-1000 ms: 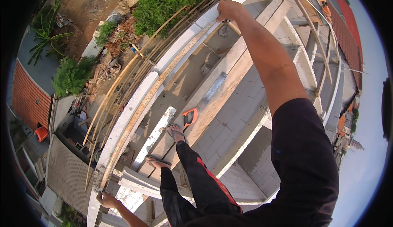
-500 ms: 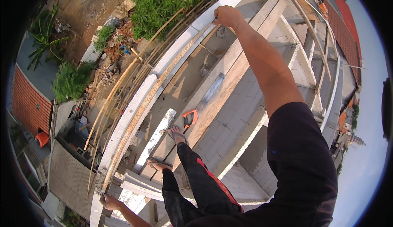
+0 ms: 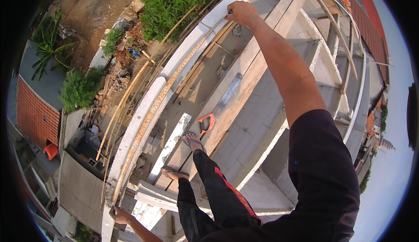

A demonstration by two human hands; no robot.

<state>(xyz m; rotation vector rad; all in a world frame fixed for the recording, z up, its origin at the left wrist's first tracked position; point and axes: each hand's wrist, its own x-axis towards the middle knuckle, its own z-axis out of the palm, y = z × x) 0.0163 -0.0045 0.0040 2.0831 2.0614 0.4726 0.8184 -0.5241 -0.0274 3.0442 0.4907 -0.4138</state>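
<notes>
My right hand (image 3: 243, 13) reaches far forward to a white wall top (image 3: 179, 58), its fingers pinched around a small dark thing at the end of a long, mottled tan strip (image 3: 149, 113). That strip, which looks like a worn tape, runs along the wall between both hands and narrows toward the right one. Low on the left, my left hand (image 3: 121, 216) is closed at the strip's near end, against the wall; the details of its grip are too small to make out. A handsaw (image 3: 206, 123) with an orange and black handle lies on the planks near my feet.
I stand in sandals on long wooden planks (image 3: 253, 72) high above the ground. A white-spattered board (image 3: 172, 144) lies left of my feet. Bamboo poles (image 3: 126, 98) run outside the wall, above a drop. Block walls (image 3: 257, 159) and open gaps lie to the right.
The view has shifted slightly. Both hands stay at the two ends of the strip, and the small dark thing in my right hand shows more clearly.
</notes>
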